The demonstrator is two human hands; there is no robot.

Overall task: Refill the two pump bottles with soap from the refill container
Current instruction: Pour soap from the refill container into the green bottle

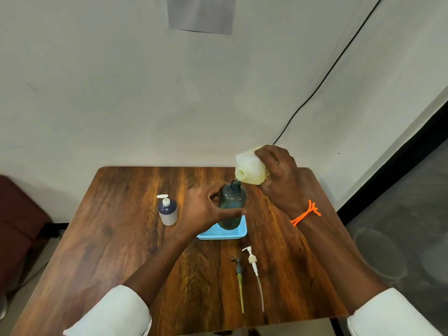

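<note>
Nearest the person, two removed pumps lie on the counter (135,229) with their tubes pointing toward the viewer: a dark pump (238,275) and, just beside it on the right, a white pump (253,264). Beyond them a blue tray (219,232) carries the teal bottle (232,206), upright and uncapped. The left hand (206,209) grips its body from the left side, fingers curled round it. Well to the left stands a small bottle (167,210) with its pump on. Farthest, the right hand (278,175) clamps the refill container (249,169), tipped on its side, long axis roughly level, its spout just above and right of the bottle's mouth. The pour turns on keeping that spout over the narrow opening.
</note>
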